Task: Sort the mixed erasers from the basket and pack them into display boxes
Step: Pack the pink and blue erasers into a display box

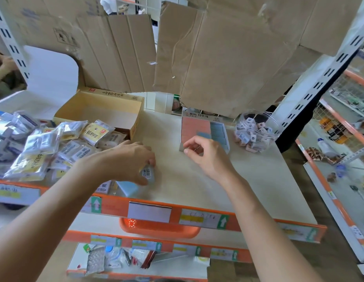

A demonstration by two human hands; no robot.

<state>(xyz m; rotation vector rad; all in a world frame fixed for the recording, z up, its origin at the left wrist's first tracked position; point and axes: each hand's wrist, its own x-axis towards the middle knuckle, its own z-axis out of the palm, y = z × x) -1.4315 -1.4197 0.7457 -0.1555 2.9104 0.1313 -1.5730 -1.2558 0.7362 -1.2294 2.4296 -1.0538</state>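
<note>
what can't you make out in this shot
Head view:
- basket: mostly under the shelf edge, contents hidden.
- right hand: curled fingers hide whether it pinches anything.
- packet: mostly covered by the left hand; label blurred.
- display box: front row behind the right hand.

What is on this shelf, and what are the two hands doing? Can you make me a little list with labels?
left hand: holds a small wrapped eraser just above the shelf
right hand: fingers curled at the near end of the display box; unclear if it holds anything
display box: rows of pink erasers and blue erasers
clear jar: right of the box, small erasers inside
cardboard box: open, nothing inside
packets: piled at the left
orange basket: under the shelf edge
</note>
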